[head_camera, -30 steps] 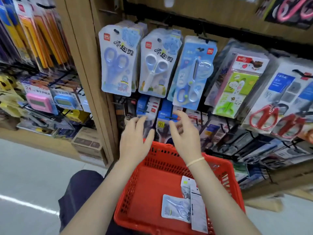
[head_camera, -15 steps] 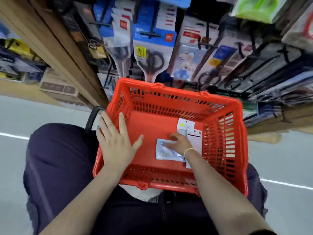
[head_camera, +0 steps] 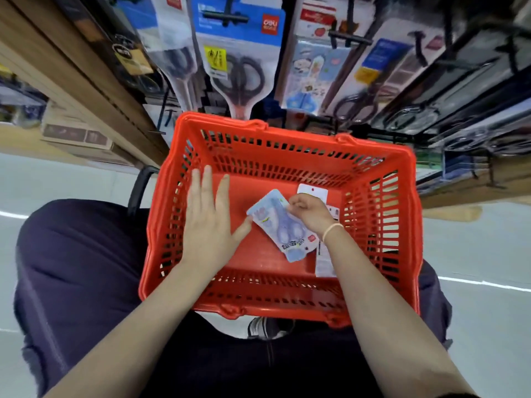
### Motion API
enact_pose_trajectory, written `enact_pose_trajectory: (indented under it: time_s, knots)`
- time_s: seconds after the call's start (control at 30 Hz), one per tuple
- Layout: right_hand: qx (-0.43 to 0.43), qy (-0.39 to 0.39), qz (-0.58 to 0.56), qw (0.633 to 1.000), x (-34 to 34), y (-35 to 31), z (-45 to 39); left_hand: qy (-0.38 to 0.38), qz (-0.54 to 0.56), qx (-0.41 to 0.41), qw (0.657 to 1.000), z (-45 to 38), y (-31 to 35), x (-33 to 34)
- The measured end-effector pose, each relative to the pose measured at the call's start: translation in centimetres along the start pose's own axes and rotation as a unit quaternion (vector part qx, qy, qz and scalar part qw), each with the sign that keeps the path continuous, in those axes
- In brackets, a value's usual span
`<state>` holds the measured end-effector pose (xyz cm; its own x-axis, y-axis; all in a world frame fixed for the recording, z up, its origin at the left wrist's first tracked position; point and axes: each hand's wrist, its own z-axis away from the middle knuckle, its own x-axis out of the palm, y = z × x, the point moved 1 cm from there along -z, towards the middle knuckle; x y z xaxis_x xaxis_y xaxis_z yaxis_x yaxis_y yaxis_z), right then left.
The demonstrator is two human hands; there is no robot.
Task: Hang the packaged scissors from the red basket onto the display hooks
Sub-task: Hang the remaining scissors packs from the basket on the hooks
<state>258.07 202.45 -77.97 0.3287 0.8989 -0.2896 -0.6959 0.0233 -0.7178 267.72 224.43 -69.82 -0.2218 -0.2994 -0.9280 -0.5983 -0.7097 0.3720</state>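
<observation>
Right hand (head_camera: 309, 215) is down inside the red basket (head_camera: 382, 225), fingers curled round the top edge of a pale blue scissors pack (head_camera: 283, 229) that's tilted up off the floor of it. Left hand (head_camera: 208, 222) is flat with fingers spread, thumb tip just touching the pack's left edge. Another white pack (head_camera: 313, 192) lies right behind, and the display hooks (head_camera: 225, 17) up top hold more scissors.

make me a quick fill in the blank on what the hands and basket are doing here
1. The right hand pinches a pack of ____ scissors.
2. The left hand lies flat with its fingers ____.
3. Both hands are inside the ____ basket.
4. The basket rests on the person's ____.

Missing words: blue; straight; red; lap
</observation>
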Motion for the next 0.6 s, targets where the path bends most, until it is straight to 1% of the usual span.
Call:
enact_pose_trajectory:
  time_s: [0.03, 0.07, 0.1, 0.13, 0.17, 0.2, 0.23, 0.27, 0.3, 0.37, 0.4, 0.47, 0.53, 0.6]
  knots:
    - [-0.004, 0.006, -0.05, 0.999, -0.5, -0.5, 0.6, -0.055, 0.075, -0.036, 0.995, -0.8, 0.8, 0.7]
    - [-0.002, 0.004, -0.105, 0.994, -1.0, -0.7, 1.2, -0.128, 0.165, -0.1, 0.973, -1.7, 1.7, 1.4]
    - [0.003, -0.001, -0.152, 0.988, -1.4, -0.8, 1.7, -0.199, 0.256, -0.172, 0.93, -2.6, 2.7, 2.3]
    - [0.008, -0.008, -0.192, 0.981, -1.8, -0.6, 2.1, -0.249, 0.338, -0.228, 0.878, -3.2, 3.7, 3.3]
    - [0.02, -0.011, -0.222, 0.975, -2.2, -0.5, 2.5, -0.285, 0.405, -0.262, 0.828, -3.7, 4.4, 4.4]
    - [0.032, -0.007, -0.24, 0.97, -2.6, -0.3, 3.0, -0.303, 0.456, -0.283, 0.787, -3.9, 4.9, 5.7]
    - [0.041, 0.008, -0.241, 0.97, -3.0, 0.0, 3.2, -0.307, 0.486, -0.306, 0.758, -3.9, 5.3, 6.6]
    - [0.048, 0.041, -0.222, 0.973, -3.7, 0.8, 3.2, -0.303, 0.5, -0.332, 0.74, -3.8, 5.3, 7.4]
    - [0.057, 0.082, -0.182, 0.978, -4.4, 1.6, 3.0, -0.293, 0.497, -0.355, 0.735, -3.8, 4.9, 8.2]
    - [0.093, 0.143, -0.081, 0.982, -5.5, 3.9, 2.4, -0.269, 0.475, -0.376, 0.749, -3.7, 3.5, 9.7]
    - [0.117, 0.152, -0.043, 0.98, -5.5, 4.7, 2.2, -0.263, 0.464, -0.381, 0.755, -3.7, 2.8, 10.3]
    - [0.146, 0.146, 0.023, 0.978, -4.8, 5.8, 1.7, -0.256, 0.439, -0.391, 0.768, -3.7, 1.9, 11.1]
    - [0.166, 0.145, 0.091, 0.971, -3.7, 6.1, 1.0, -0.252, 0.432, -0.401, 0.768, -3.6, 1.4, 11.5]
    - [0.191, 0.154, 0.133, 0.96, -2.9, 6.1, 0.4, -0.245, 0.438, -0.41, 0.762, -3.5, 1.2, 11.9]
